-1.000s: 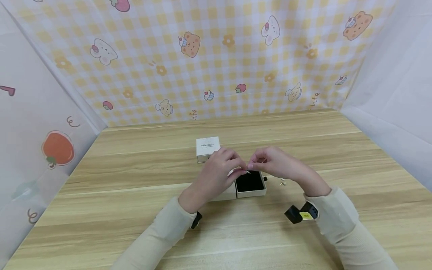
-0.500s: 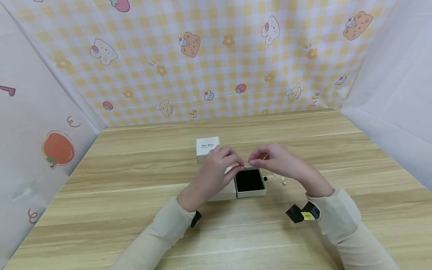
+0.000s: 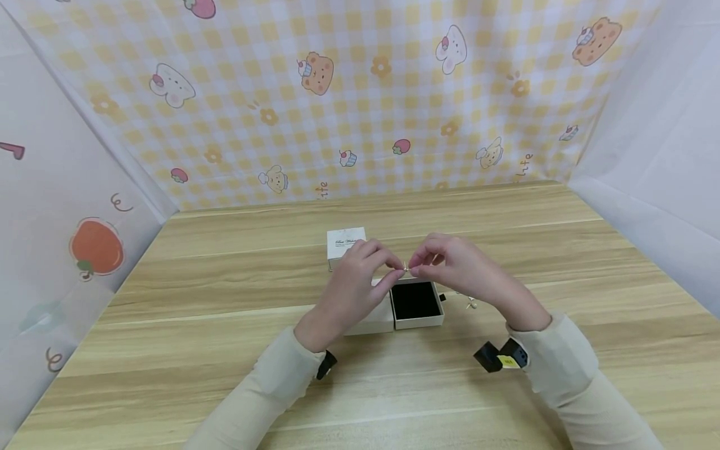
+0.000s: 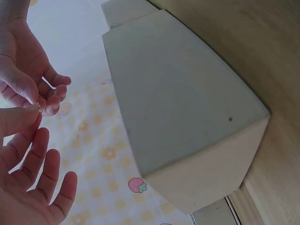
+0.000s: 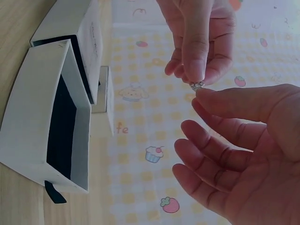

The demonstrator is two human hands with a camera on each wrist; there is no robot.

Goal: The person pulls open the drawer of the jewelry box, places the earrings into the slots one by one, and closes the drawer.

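Both hands meet fingertip to fingertip just beyond a white drawer-style jewelry box. My left hand [image 3: 350, 290] pinches a tiny sparkling stud earring [image 5: 196, 86] between thumb and index finger. From the other side my right hand [image 3: 458, 267] pinches the same earring with its thumb and index finger. Its thin post shows between the fingertips in the head view. Below the hands, the pulled-out drawer [image 3: 419, 322] has a black lining and a black pull tab [image 5: 55, 193]. The box sleeve [image 4: 178, 93] stands to its left, partly hidden by my left hand in the head view.
A second white box [image 3: 345, 239] with printed lettering stands behind my left hand. Several small gold and white earrings [image 3: 471, 304] lie on the wooden table [image 3: 225, 269] right of the drawer, partly under my right hand. A checked cloth [image 3: 371, 125] hangs behind the table.
Both hands have risen away from over the drawer toward the back, bringing the earring with them. My right fingertips, slightly apart half a second ago, now meet the left ones at the earring.
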